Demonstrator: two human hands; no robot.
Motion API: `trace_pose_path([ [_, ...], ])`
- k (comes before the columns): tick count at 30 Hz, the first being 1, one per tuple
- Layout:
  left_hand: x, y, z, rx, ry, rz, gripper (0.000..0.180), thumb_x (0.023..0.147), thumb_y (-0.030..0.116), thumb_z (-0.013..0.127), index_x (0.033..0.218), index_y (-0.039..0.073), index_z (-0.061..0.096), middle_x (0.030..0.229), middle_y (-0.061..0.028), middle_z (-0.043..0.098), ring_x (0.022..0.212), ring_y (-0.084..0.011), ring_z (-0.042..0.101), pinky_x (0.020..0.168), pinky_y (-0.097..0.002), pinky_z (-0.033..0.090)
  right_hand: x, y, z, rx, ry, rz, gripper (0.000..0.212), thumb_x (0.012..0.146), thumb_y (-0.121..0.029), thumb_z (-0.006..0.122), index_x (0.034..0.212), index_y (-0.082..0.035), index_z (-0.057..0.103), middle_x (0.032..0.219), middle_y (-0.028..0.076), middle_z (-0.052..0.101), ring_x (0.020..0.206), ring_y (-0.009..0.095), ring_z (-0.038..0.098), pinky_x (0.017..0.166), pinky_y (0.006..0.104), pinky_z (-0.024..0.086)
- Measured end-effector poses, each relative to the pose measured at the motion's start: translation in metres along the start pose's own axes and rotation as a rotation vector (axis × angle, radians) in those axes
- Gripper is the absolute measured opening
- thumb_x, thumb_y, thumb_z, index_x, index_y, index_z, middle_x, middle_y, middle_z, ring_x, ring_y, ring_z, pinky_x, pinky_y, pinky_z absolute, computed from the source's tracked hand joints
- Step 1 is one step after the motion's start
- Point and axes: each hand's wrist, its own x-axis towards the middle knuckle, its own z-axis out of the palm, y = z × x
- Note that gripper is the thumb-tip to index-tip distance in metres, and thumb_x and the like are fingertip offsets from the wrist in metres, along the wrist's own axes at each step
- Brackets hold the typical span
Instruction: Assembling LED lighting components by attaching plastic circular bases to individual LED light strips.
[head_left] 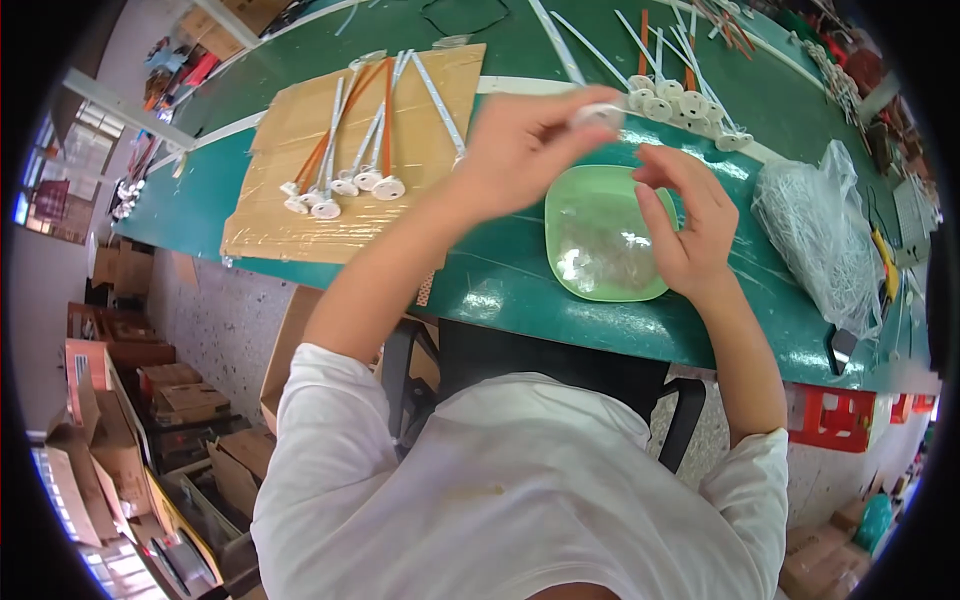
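My left hand [525, 145] is closed on a white round-ended strip [599, 116], pinching it by its disc. The strip's long pale shaft points away toward the far side of the table. My right hand [692, 225] is at the right rim of a light green tray [562, 215], its fingers curved and apart, with nothing visible in them. Small clear or whitish pieces lie in the tray, too fine to make out. Several white and brown strips with round white discs [388, 188] rest on a cardboard sheet [270, 222] to the left.
Beyond my right hand lies another bunch of disc-ended strips [692, 104]. A clear plastic bag [815, 235] of thin white pieces sits on the green table [490, 305] at right, near yellow-handled pliers [885, 262]. Cardboard boxes [185, 395] stand on the floor at left; a red crate [832, 418] is under the table.
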Motion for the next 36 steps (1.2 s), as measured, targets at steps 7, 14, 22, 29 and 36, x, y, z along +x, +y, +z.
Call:
trace_pose_path([
  [7, -0.041, -0.006, -0.170, 0.330, -0.064, -0.401, 0.034, 0.105, 0.021, 0.056, 0.129, -0.003, 0.065, 0.102, -0.0122, 0.074, 0.095, -0.0157, 0.072, 0.088, -0.0287, 0.057, -0.001, 0.009, 0.000, -0.085, 0.009, -0.055, 0.028, 0.083, 0.004, 0.072, 0.111, 0.000, 0.069, 0.102, 0.013, 0.072, 0.084, 0.022, 0.071, 0.076, 0.0319, 0.056],
  [14, -0.056, -0.004, -0.243, 1.077, -0.631, -0.601, 0.031, 0.092, 0.021, 0.067, 0.116, 0.002, 0.072, 0.090, -0.0215, 0.073, 0.083, -0.0328, 0.071, 0.079, -0.0421, 0.055, -0.001, 0.019, 0.000, -0.057, -0.029, -0.170, 0.018, 0.078, 0.004, 0.074, 0.095, -0.001, 0.070, 0.098, 0.013, 0.071, 0.083, 0.029, 0.069, 0.071, 0.0352, 0.057],
  [22, 0.035, 0.014, -0.109, 1.133, -0.362, -0.248, 0.051, 0.086, 0.029, 0.074, 0.134, 0.014, 0.063, 0.109, -0.0200, 0.071, 0.101, -0.0389, 0.067, 0.089, -0.0460, 0.053, 0.001, 0.022, -0.007, -0.088, -0.050, -0.185, 0.016, 0.076, 0.001, 0.075, 0.091, -0.001, 0.069, 0.095, 0.012, 0.070, 0.078, 0.029, 0.068, 0.067, 0.0377, 0.056],
  [29, 0.089, -0.080, 0.028, 1.011, -0.425, -0.132, 0.067, 0.095, 0.037, 0.062, 0.155, 0.021, 0.036, 0.101, -0.0289, 0.065, 0.100, -0.0468, 0.064, 0.090, -0.0511, 0.053, -0.007, 0.026, 0.009, -0.129, -0.097, -0.204, 0.015, 0.077, -0.004, 0.075, 0.091, -0.003, 0.069, 0.095, 0.011, 0.071, 0.079, 0.030, 0.068, 0.069, 0.0398, 0.057],
  [36, 0.100, -0.102, 0.061, 1.030, -0.396, -0.100, 0.064, 0.093, 0.036, 0.061, 0.152, 0.019, 0.043, 0.098, -0.0221, 0.068, 0.089, -0.0421, 0.069, 0.080, -0.0517, 0.056, -0.010, 0.026, 0.000, -0.138, -0.065, -0.183, 0.011, 0.079, -0.006, 0.073, 0.089, -0.005, 0.068, 0.092, 0.007, 0.070, 0.081, 0.027, 0.067, 0.069, 0.0385, 0.057],
])
